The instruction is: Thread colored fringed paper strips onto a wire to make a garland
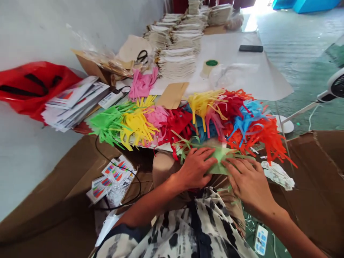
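Observation:
A pale green fringed tissue paper piece (219, 163) lies across my lap at the table's near edge, its cut strips spreading to the left and right. My left hand (195, 167) grips its left part, thumb and fingers against the sheet. On the other side my right hand (248, 181) has its fingertips pressed on the right part. The middle of the sheet is blurred, and both palms are hidden. Just beyond the hands lie fringed tissue bunches in green (110, 123), yellow (138, 125), red (178, 125), blue (248, 116) and orange (268, 139).
Stacks of off-white paper (177, 61) stand on the table, with a tape roll (209, 68), a dark phone-like object (251, 48) and black scissors (142, 56). Printed cards (119, 170) lie in a cardboard box (48, 186) at left. A white fan (333, 86) is at right.

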The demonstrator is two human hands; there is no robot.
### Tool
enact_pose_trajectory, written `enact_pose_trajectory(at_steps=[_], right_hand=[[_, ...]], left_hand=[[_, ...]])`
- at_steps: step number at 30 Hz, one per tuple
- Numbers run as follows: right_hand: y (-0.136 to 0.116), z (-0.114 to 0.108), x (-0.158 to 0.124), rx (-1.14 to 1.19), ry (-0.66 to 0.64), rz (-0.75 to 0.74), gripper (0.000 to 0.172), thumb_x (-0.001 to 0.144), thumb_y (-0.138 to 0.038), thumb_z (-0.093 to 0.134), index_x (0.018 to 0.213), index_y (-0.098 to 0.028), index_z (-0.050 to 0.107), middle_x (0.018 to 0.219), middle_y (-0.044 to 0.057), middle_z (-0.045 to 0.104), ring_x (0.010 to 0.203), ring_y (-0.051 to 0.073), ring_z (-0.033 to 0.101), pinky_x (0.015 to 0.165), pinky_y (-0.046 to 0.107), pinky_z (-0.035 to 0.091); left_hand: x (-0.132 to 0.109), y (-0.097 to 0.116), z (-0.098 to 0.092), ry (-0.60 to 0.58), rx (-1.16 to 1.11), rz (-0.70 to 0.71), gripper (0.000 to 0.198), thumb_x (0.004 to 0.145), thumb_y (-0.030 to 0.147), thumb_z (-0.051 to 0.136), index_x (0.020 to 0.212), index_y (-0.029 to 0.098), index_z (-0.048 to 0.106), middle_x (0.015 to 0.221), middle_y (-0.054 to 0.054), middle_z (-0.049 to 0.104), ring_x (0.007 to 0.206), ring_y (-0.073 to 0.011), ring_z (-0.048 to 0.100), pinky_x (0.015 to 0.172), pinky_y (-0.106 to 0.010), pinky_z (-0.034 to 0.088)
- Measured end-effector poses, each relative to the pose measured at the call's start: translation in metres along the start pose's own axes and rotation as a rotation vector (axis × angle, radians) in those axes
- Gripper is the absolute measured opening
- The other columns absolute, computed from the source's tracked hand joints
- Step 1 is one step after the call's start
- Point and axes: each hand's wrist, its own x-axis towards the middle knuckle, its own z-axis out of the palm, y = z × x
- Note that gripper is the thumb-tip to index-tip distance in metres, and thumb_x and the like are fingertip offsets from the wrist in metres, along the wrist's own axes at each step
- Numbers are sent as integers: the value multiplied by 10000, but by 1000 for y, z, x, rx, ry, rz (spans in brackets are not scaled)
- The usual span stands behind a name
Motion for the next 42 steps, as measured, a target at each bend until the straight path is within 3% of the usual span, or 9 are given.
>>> enact_pose_trajectory(at_steps=[4,8,12,18,24,28,33,42], right_hand=[[3,-6,1,93,-38,61,336,1021,-191,559,1302,-205,742,1438,119,718,1261,328,653,1004,490,425],[14,-8,2,226,-73,92,302,1055,-225,552,1286,-249,745,1362,85,749,1227,294,673,975,452,414],[24,-13,6,375,-90,115,262,1096,-331,543,1227,-274,763,1276,77,771,1175,262,698,945,404,428],[24,-12,14,469,-80,258,362,1101,-433,538,900,-228,759,1031,68,803,963,248,724,855,377,467],[18,-3,20,393,-14,446,232,1047,-397,596,1060,-237,765,990,61,825,949,293,750,805,389,472],[12,-3,27,280,-64,417,276,1064,-354,532,1120,-227,770,1053,82,830,995,306,736,836,401,442],[4,0,35,61,-51,420,310,1063,-357,485,1072,-198,751,862,102,787,904,313,694,783,400,354],[6,5,40,-15,-132,411,325,1093,-385,460,1040,-191,715,881,120,789,943,336,684,803,418,343]], left_hand=[[-1,0,-4,-22,-44,-12,383,882,249,726,1262,200,701,1625,-132,589,1523,-327,508,1169,-565,363],[-1,-6,-7,16,-161,-55,122,1013,295,680,1085,223,747,1479,-81,720,1441,-270,608,1165,-509,347],[-3,-12,-8,126,-234,-157,140,1051,290,664,986,226,770,1208,-43,832,1246,-213,723,1090,-432,396],[0,-10,-10,206,-113,-258,137,1025,289,697,926,238,778,1028,-18,849,1240,-256,688,1128,-489,351],[12,-4,-11,225,7,-335,152,1022,341,685,954,226,759,1041,-68,818,1182,-278,678,1131,-527,344],[15,-2,-8,234,39,-341,92,1015,301,693,963,229,715,999,-38,819,1171,-283,674,1188,-566,294],[17,0,-1,249,92,-365,60,1030,286,675,1061,237,690,1013,-45,823,1117,-285,670,1203,-582,283],[21,-6,6,251,148,-334,157,1071,289,603,1173,219,699,1000,-56,819,1068,-278,670,1228,-589,270]])
